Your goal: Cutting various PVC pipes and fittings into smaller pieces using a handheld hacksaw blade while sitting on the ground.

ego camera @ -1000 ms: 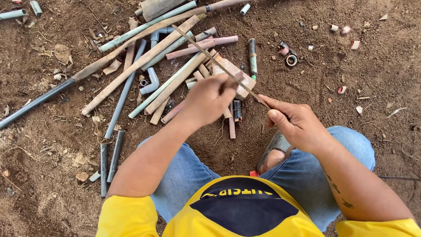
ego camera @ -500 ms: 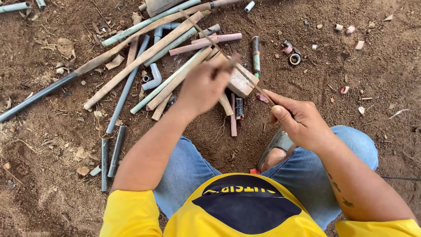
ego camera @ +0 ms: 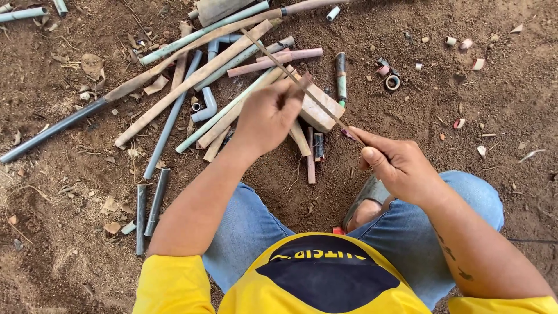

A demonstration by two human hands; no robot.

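The right hand (ego camera: 401,168) pinches the near end of a thin blade (ego camera: 296,81) between thumb and fingertips — the strip runs away from them, slanting up over the pile. The left hand (ego camera: 270,116) is curled around a short pipe piece (ego camera: 299,136) that sticks out below its fingers, pressing it against a pale block (ego camera: 319,107) just beyond the knuckles; the blade crosses right at those fingers. Past the block lies a heap of pipes (ego camera: 192,81) — grey, green and pinkish — on bare dirt (ego camera: 476,110).
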